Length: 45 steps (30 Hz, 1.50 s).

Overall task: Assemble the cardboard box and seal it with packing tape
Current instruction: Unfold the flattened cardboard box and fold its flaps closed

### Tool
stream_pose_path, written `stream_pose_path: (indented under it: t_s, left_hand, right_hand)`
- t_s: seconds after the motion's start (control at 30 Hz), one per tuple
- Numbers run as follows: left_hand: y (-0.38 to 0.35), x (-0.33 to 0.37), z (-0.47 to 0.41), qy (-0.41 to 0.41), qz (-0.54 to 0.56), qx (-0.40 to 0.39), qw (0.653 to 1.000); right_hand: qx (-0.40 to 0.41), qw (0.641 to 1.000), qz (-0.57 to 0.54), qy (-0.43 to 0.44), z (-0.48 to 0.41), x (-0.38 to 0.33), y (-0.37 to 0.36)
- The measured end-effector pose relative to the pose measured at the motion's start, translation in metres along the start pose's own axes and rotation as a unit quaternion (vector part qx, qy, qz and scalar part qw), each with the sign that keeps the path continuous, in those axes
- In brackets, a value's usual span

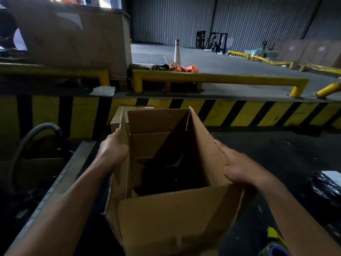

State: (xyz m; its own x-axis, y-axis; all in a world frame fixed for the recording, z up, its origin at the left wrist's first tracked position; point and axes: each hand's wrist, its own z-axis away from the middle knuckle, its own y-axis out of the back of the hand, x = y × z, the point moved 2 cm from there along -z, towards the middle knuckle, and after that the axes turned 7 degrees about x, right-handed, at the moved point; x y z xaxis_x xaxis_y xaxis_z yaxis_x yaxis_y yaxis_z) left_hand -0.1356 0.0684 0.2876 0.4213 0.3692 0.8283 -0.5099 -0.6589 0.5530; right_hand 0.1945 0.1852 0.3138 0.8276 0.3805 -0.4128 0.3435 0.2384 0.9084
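A brown cardboard box (173,215) is held up in front of me, opened into a tube, its top flaps standing up. I look down through it; the inside is dark. My left hand (113,150) grips the left wall near its upper edge. On the opposite side my right hand (239,169) grips the right flap, thumb on the inner face. No packing tape shows clearly; a blue round object (276,251) sits at the bottom right corner.
A yellow-and-black striped dock edge (239,113) runs across ahead, with yellow guard rails (212,78) above it. Another box (115,117) lies behind the held one. A metal cart edge (60,182) and grey hose (33,133) are left. Black plastic (326,185) lies right.
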Motion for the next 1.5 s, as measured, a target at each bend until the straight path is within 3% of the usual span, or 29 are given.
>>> stream_pose_path:
  t_s: [0.3, 0.5, 0.7, 0.87, 1.1, 1.33, 1.5]
  left_hand:
    - [-0.014, 0.011, -0.003, -0.029, -0.096, -0.013, 0.995]
    - [-0.031, -0.019, 0.009, -0.02, -0.087, -0.036, 0.995]
    - [-0.05, -0.071, 0.036, 0.048, -0.075, -0.028, 0.996]
    - [-0.058, -0.079, 0.049, 0.059, -0.051, -0.061, 0.995]
    - [-0.047, -0.086, 0.052, 0.101, -0.008, -0.006, 0.995]
    - [-0.052, -0.08, 0.056, 0.11, 0.009, -0.007, 0.994]
    - [-0.045, -0.084, 0.058, 0.095, -0.002, -0.062, 0.994]
  right_hand:
    - [0.014, 0.999, -0.024, -0.037, -0.012, 0.002, -0.022]
    - [0.004, 0.998, -0.05, -0.033, -0.024, 0.008, -0.068]
    - [-0.03, 0.996, -0.066, -0.048, -0.019, 0.032, -0.113]
    - [-0.02, 0.996, -0.076, -0.038, -0.023, 0.032, -0.117]
    - [0.013, 0.993, -0.115, -0.021, -0.025, 0.038, -0.11]
    - [0.008, 0.995, -0.096, 0.002, -0.022, 0.035, -0.119]
    - [0.011, 0.995, -0.098, -0.01, -0.024, 0.045, -0.117]
